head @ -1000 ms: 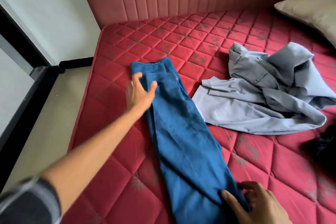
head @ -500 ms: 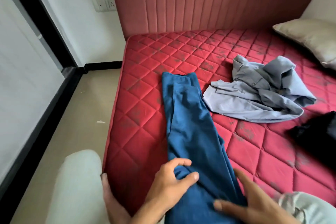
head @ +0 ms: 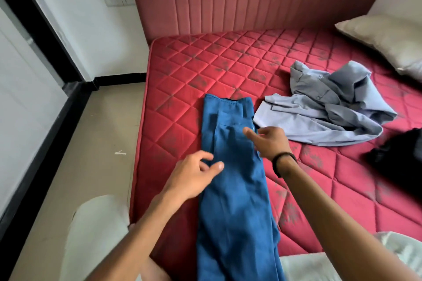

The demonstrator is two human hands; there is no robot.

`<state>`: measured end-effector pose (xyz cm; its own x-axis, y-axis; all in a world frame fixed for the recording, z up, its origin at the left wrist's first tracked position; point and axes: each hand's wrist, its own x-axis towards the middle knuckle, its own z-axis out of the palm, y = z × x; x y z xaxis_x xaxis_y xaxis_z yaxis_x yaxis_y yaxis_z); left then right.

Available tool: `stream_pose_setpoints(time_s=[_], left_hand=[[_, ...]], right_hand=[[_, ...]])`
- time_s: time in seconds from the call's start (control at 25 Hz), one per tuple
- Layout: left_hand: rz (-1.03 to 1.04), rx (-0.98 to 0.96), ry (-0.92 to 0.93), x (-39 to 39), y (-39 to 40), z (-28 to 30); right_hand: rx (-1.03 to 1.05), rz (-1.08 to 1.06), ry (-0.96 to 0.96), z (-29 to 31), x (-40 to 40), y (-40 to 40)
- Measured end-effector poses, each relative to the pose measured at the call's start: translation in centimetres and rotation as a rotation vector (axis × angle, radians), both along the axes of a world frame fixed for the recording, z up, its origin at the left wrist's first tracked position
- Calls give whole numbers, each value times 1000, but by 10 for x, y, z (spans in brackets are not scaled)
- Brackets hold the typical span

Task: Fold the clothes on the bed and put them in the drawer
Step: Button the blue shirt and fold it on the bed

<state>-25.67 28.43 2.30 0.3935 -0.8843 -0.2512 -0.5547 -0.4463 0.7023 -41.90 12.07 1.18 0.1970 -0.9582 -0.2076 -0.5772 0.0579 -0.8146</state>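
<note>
Both hands over blue trousers point(head: 230, 189)

Both arms out: left hand point(head: 194, 178) & right hand point(head: 267, 141) loose.

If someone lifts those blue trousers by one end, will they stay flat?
Probably not. The blue trousers lie limp along the mattress with soft creases, so they would likely sag and unfold. Their lower end already droops over the bed's edge, suggesting floppy, fairly light cloth.

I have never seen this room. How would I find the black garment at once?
Start at the red mattress and follow its right side. Past the crumpled grey shirt, at the picture's right edge, lies the black garment. It is the only dark cloth; the trousers are blue.
</note>
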Motion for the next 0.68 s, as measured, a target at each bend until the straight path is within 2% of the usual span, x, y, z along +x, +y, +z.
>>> stream_pose_setpoints(time_s=[0.08, 0.16, 0.32, 0.36, 0.4, 0.48, 0.52, 0.6, 0.68], left_hand=[[116, -67, 90, 19, -49, -19], [289, -89, 232, 43, -92, -42], [508, -65, 504, 91, -173, -89], [511, -64, 576, 96, -190, -94], [504, -63, 615, 100, -205, -94], [471, -32, 623, 105, -233, -96], [438, -18, 619, 111, -248, -103], [361, 4, 625, 122, -272, -119], [274, 43, 663, 126, -279, -123]], right_hand=[[73, -113, 89, -16, 27, -45], [123, -117, 49, -29, 40, -70], [330, -2, -491, -35, 48, -94], [306, 22, -492, -39, 48, -100], [209, 11, -332, -46, 47, -110], [-51, -28, 162, -65, 46, -125], [-124, -33, 332, -70, 46, -125], [-95, -40, 403, -74, 47, -127], [66, -47, 243, -70, 49, -135]])
